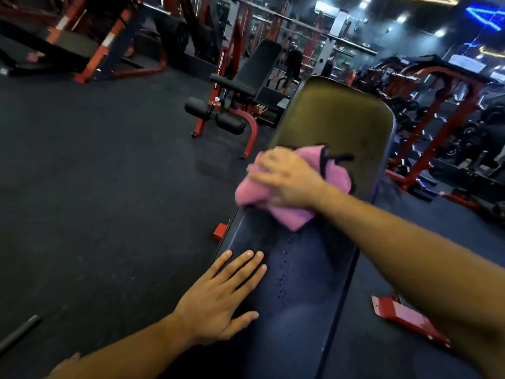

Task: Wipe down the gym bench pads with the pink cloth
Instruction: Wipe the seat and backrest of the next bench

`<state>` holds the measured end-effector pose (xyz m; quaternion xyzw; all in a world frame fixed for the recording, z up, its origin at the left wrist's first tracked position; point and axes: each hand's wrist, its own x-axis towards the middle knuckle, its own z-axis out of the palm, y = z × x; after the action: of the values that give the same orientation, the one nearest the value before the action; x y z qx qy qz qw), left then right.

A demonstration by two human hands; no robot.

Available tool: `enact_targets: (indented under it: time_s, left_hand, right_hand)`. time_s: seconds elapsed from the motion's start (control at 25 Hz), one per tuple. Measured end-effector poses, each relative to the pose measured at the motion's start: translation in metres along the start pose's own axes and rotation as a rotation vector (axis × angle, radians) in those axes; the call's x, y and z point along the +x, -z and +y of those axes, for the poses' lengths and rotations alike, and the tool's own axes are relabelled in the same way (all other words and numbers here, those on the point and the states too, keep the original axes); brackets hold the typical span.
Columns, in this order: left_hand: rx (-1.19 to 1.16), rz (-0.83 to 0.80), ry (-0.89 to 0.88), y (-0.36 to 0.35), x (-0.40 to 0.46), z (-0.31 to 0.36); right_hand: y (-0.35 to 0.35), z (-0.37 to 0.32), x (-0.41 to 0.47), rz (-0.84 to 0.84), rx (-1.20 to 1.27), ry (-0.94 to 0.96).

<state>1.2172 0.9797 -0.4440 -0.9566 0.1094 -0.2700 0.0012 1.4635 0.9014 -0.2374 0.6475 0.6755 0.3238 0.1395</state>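
— Pink cloth (293, 192) lying bunched across the bench pad (328, 124), right about where the lit far section is meeting the darker near one. Getting pressed down under the right hand (287, 177).

— Pressing or gripping?

— Looking like pressing from on top, palm down over the bunched fabric; fingers at the cloth's left edge blurred, so hard to call curled or flat. Probably bunched that way to keep a thick wad under the palm.

— And the left hand (221, 296)?

— Resting flat on the near left edge of the pad, fingers straight and close together, holding nothing. Likely bracing the body while reaching forward, and steadying the bench too.

— Any sign of moisture?

— Droplets (282, 272) beading on the dark surface between the two hands, just beside the left fingertips. Suggesting the near stretch not yet dried.

— Anything nearby getting in the way?

— Red foot (407, 318) of the frame sticking out on the floor to the right, and another red-framed bench (240, 88) standing well apart behind. Neither crowding the wipe.
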Motion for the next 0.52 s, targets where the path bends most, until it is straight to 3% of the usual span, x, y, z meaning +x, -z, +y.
enact_targets:
  time_s: [0.08,0.16,0.2,0.32,0.4,0.52]
  left_hand:
    - [0.005,-0.002,0.002,0.000,0.000,0.000]
    - [0.009,0.017,-0.002,-0.002,-0.001,0.000]
    - [0.002,0.026,-0.010,-0.001,0.000,0.001]
    - [-0.018,0.056,-0.010,-0.003,0.001,-0.003]
    - [-0.021,0.052,-0.011,-0.005,-0.001,-0.001]
    - [-0.028,0.050,-0.020,-0.006,0.000,0.000]
  right_hand:
    - [0.011,0.052,0.017,0.087,-0.041,-0.316]
    - [0.004,0.036,0.021,0.108,-0.021,-0.477]
    - [-0.001,0.007,0.018,0.098,0.003,-0.415]
    - [-0.009,-0.062,-0.003,0.012,0.128,0.049]
    - [-0.003,-0.033,0.002,0.053,0.114,0.076]
    - [0.001,-0.013,0.021,0.172,0.124,-0.514]
